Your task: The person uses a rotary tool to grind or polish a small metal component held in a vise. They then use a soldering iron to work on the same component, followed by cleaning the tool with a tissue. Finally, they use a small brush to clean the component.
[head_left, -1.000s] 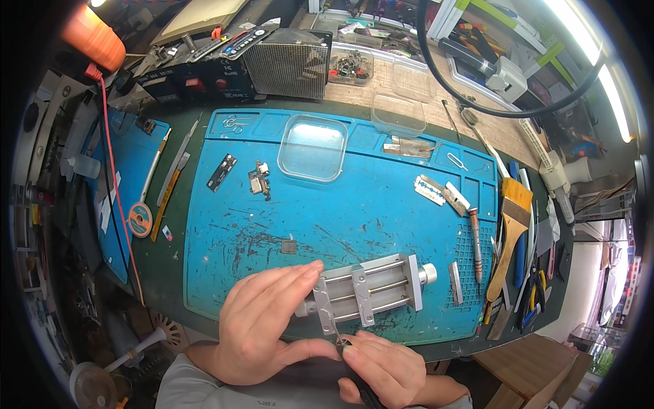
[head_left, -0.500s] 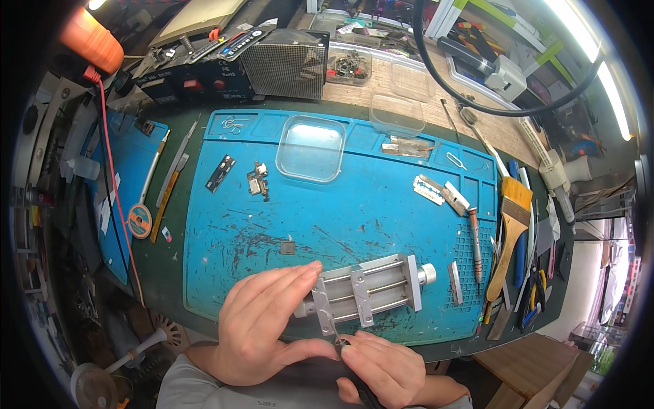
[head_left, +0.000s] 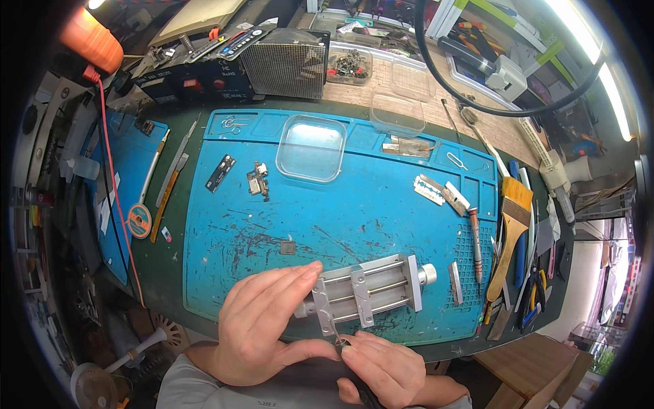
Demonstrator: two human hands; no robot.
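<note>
A silver metal clamping fixture (head_left: 392,292) with rods, sliding bars and knurled knobs lies near the front of the blue mat (head_left: 327,204). My left hand (head_left: 266,320) is closed over its left end, fingertips at the top corner, thumb reaching down toward my right hand. My right hand (head_left: 381,371) grips a black-handled tool (head_left: 368,394) whose thin metal tip is at the lower end of the fixture's left bar; exactly what it touches is too small to tell. A small grey chip (head_left: 287,247) rests just above my left hand.
A clear box (head_left: 310,150), small circuit boards (head_left: 257,183) and razor blades (head_left: 429,191) lie on the mat. A wide brush (head_left: 507,238) and several tools line its right side. A solder spool (head_left: 139,220) sits left. A black device (head_left: 197,85) and looped cable (head_left: 490,109) are at the back.
</note>
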